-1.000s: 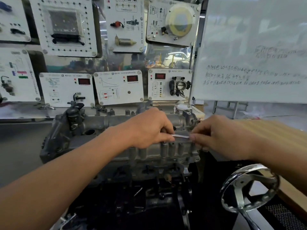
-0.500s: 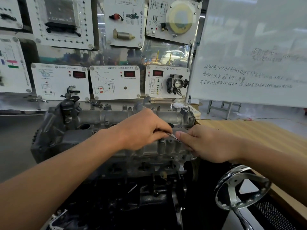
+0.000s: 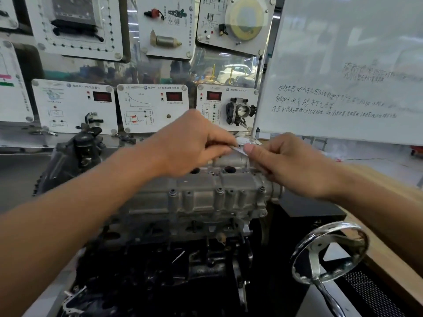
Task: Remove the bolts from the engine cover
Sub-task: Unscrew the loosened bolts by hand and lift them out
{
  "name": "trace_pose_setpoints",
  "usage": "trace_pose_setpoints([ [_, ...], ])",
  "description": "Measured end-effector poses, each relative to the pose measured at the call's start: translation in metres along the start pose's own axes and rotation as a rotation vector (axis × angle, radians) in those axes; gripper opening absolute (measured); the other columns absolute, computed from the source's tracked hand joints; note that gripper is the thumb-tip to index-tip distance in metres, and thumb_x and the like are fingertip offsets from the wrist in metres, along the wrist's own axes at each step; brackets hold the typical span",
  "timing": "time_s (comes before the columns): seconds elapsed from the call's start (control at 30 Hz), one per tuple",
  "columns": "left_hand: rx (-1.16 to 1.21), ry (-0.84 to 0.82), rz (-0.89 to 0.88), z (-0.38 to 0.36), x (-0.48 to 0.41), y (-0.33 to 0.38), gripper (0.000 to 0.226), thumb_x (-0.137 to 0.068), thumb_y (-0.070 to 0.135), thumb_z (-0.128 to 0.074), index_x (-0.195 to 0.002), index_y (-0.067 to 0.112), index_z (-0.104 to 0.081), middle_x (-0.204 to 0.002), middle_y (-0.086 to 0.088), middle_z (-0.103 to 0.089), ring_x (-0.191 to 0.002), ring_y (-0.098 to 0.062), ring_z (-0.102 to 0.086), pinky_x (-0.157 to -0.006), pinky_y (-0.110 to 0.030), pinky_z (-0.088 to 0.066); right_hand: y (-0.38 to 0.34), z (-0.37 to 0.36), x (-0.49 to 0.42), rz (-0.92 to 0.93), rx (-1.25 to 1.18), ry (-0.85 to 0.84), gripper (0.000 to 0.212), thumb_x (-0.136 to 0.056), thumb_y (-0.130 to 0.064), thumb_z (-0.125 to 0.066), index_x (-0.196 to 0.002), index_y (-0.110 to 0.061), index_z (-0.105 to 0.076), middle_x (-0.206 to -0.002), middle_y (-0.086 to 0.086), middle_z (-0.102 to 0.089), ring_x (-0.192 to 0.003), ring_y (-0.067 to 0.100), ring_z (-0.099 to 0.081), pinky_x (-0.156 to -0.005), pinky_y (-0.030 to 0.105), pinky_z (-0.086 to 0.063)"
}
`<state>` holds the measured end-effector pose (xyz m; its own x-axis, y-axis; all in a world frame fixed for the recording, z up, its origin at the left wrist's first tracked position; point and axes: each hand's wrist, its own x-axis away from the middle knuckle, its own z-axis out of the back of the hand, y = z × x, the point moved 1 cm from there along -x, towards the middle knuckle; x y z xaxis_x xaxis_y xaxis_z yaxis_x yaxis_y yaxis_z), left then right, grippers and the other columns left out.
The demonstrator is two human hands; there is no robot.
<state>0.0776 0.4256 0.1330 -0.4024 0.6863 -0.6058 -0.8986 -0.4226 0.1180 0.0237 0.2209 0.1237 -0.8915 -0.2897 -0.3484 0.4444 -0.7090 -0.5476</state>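
Centrally, the grey cast-aluminium engine cover (image 3: 203, 200) sits on top of a dark, greasy engine block (image 3: 160, 266), filling the middle of the view. Along its near, six o'clock edge stands a row of upright bosses, and several still carry small dark bolts (image 3: 220, 191) seated in their tops. Two round dark holes (image 3: 229, 169) open in the cover's upper face.

Above the cover's far end, toward one o'clock, both hands meet. The left hand (image 3: 190, 145) reaches in from eight o'clock with its fingers (image 3: 219, 143) curled tight, pinching one end of a thin, flat silver metal strip (image 3: 238, 150). The right hand (image 3: 288, 165) comes in from four o'clock, and its thumb and curled fingers (image 3: 250, 148) pinch the strip's other end. I cannot tell what kind of tool the strip is, or whether it touches the cover.

At five o'clock a shiny chrome handwheel (image 3: 329, 250) stands on its spoke, well apart from the hands. A light wooden table (image 3: 393, 202) runs along three o'clock. A white board with handwriting (image 3: 343, 65) fills two o'clock. White instrument panels (image 3: 151, 106) with red displays hang at twelve o'clock, one bearing a black throttle body (image 3: 240, 110).
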Motion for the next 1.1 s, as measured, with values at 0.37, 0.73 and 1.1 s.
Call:
trace_pose_setpoints([
  [0.37, -0.074, -0.192, 0.183, 0.015, 0.061, -0.028, 0.025, -0.089, 0.02, -0.071, -0.113, 0.028, -0.074, -0.078, 0.036, -0.061, -0.068, 0.01, -0.064, -0.065, -0.007, -0.046, -0.035, -0.075, 0.007, 0.024, 0.029, -0.074, 0.052, -0.103, -0.029, -0.048, -0.068, 0.009, -0.053, -0.042, -0.006, -0.034, -0.036, 0.011, -0.029, -0.039, 0.021, -0.03],
  [0.73, -0.062, -0.057, 0.11, 0.001, 0.082, -0.039, 0.02, -0.089, 0.024, -0.072, -0.109, 0.026, -0.077, -0.083, 0.014, -0.076, -0.07, -0.001, -0.067, -0.068, -0.021, -0.053, -0.055, -0.091, 0.014, -0.045, 0.147, 0.01, 0.054, -0.1, -0.026, -0.051, -0.05, -0.012, -0.037, -0.036, -0.006, -0.034, -0.033, 0.012, -0.03, -0.036, 0.018, -0.028],
  [1.1, -0.107, -0.019, 0.054, -0.002, 0.086, -0.045, 0.016, -0.089, 0.023, -0.073, -0.103, 0.027, -0.078, -0.085, 0.012, -0.076, -0.074, 0.002, -0.066, -0.07, -0.02, -0.051, -0.093, -0.124, 0.021, -0.013, 0.323, -0.06, 0.026, -0.099, -0.022, -0.045, -0.074, -0.016, -0.04, -0.067, -0.004, -0.035, -0.063, 0.019, -0.042, -0.053, 0.028, -0.036],
])
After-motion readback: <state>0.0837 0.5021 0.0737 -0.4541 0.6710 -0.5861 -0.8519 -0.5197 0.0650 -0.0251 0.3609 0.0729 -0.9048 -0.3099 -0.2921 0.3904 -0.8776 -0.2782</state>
